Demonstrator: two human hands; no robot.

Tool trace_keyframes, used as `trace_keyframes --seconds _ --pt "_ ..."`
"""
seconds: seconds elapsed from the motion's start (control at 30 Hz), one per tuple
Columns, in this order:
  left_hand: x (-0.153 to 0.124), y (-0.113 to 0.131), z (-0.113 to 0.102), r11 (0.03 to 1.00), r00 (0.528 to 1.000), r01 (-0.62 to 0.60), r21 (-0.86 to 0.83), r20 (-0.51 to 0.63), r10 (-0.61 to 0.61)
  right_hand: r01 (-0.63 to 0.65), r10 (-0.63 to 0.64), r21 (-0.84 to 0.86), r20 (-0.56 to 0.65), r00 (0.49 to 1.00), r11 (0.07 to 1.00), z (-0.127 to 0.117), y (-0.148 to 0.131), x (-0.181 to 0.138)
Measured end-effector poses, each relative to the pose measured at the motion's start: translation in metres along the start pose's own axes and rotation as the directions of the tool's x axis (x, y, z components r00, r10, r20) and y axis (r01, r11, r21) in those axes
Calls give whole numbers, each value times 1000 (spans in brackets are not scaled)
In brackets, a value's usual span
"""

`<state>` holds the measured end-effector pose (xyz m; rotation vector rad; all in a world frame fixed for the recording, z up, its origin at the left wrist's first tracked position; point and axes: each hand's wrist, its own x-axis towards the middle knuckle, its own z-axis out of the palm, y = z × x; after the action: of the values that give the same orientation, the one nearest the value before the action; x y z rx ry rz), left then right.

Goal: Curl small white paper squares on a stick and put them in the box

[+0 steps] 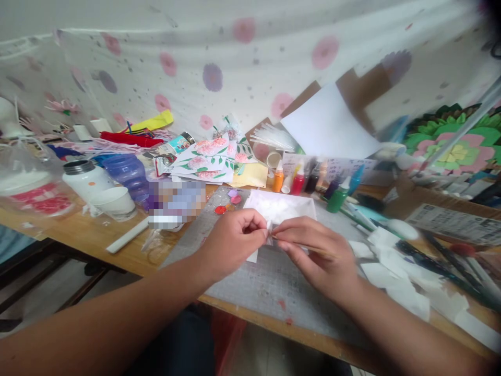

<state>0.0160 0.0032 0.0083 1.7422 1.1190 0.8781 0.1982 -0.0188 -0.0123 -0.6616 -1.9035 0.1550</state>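
Observation:
My left hand (230, 243) is closed in a pinch on a small white piece (269, 227), too small and blurred to tell its kind. Close beside it, my right hand (321, 256) grips a thin wooden stick (326, 253). The stick's tip end is at the white piece, partly hidden by the fingers. Just beyond both hands is a shallow white box (313, 207) holding white fluffy-looking bits (279, 206). A flat white strip (252, 256) lies beneath my left fingertips on the grey cutting mat (250, 292).
Paint bottles, including an orange one (278, 177) and a green one (338, 196), stand behind the box. White paper scraps (403, 282) and brushes lie at right. A white jar (88, 180), a plastic cup (113, 202) and a white roll (127, 236) are at left.

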Motion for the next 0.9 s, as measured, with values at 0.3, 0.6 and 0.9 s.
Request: trace_keyframes --seconds 0.3,0.6,0.9 --pt "1 3 0 998 999 49 -43 21 -48 -45 47 45 -46 998 998 -1 -2 0" --pt "2 -2 -1 992 996 37 -121 82 -27 -46 48 46 -38 998 998 -1 0 1" --pt "2 0 -1 981 994 66 -184 96 -49 -113 119 93 -60 991 989 0 1 2"
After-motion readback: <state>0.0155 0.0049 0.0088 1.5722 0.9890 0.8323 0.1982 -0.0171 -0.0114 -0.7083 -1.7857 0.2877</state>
